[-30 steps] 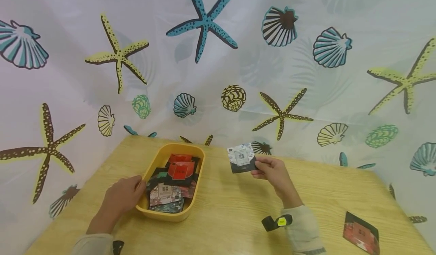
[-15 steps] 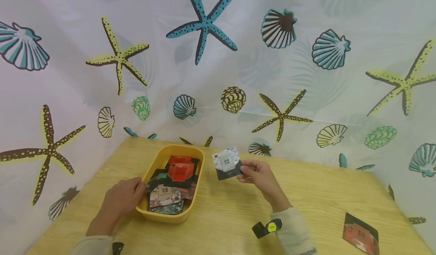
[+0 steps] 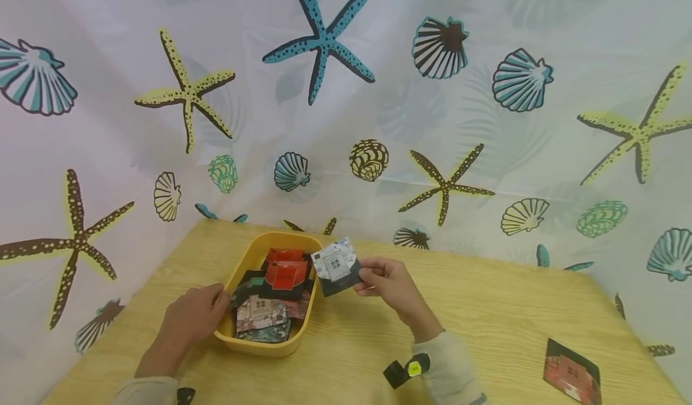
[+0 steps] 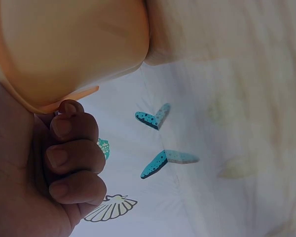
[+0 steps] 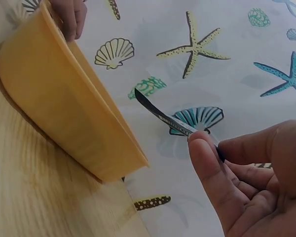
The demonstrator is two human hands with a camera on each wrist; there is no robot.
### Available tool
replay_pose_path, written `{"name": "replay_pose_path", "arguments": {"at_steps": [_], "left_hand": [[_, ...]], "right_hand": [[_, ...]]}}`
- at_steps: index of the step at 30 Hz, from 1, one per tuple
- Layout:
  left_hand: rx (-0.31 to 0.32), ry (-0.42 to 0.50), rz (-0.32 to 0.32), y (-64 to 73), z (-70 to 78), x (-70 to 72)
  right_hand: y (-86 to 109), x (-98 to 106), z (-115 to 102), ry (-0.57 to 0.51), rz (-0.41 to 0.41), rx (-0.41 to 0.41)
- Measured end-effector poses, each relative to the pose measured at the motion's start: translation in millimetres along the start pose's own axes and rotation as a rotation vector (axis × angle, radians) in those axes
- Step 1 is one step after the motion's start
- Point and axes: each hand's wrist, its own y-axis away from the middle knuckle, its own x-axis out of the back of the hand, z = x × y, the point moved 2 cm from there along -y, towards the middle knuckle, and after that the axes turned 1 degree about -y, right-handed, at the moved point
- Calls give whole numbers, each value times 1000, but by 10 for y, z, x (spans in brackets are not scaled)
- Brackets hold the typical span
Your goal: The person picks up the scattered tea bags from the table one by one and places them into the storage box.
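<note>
Between thumb and fingers my right hand point(image 3: 390, 285) pinches the edge of a small flat square sachet point(image 3: 335, 267), white patterned above and dark below. In the head view the sachet overlaps the right rim of the yellow plastic bin point(image 3: 267, 350). The right wrist view shows the sachet point(image 5: 163, 117) edge-on, beside the bin's wall point(image 5: 64, 108). My left hand point(image 3: 193, 315) grips the bin's left rim, fingers curled at the edge in the left wrist view, where the left hand point(image 4: 64, 163) is close. Several sachets, among them a red and black one point(image 3: 283, 280), lie in the bin.
A separate red and black sachet point(image 3: 573, 369) lies on the wooden table point(image 3: 486, 309) at the right. A white curtain point(image 3: 335, 116) printed with starfish and shells hangs behind the table. A black strap with a yellow tag point(image 3: 414, 368) sits at my right sleeve.
My right hand has carried the white and dark sachet leftward, from over the table to the bin's right rim. The left hand and the bin have stayed in place.
</note>
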Motion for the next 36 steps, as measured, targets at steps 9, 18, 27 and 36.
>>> {"name": "replay_pose_path", "arguments": {"at_steps": [9, 18, 27, 36], "left_hand": [[-1, 3, 6, 1, 9, 0], [-12, 20, 10, 12, 40, 32], [0, 1, 1, 7, 21, 13], [-3, 6, -7, 12, 15, 11]], "right_hand": [[12, -238, 43, 9, -91, 14], [25, -454, 78, 30, -143, 7], [61, -608, 95, 12, -176, 9], [48, -699, 104, 48, -156, 50]]}}
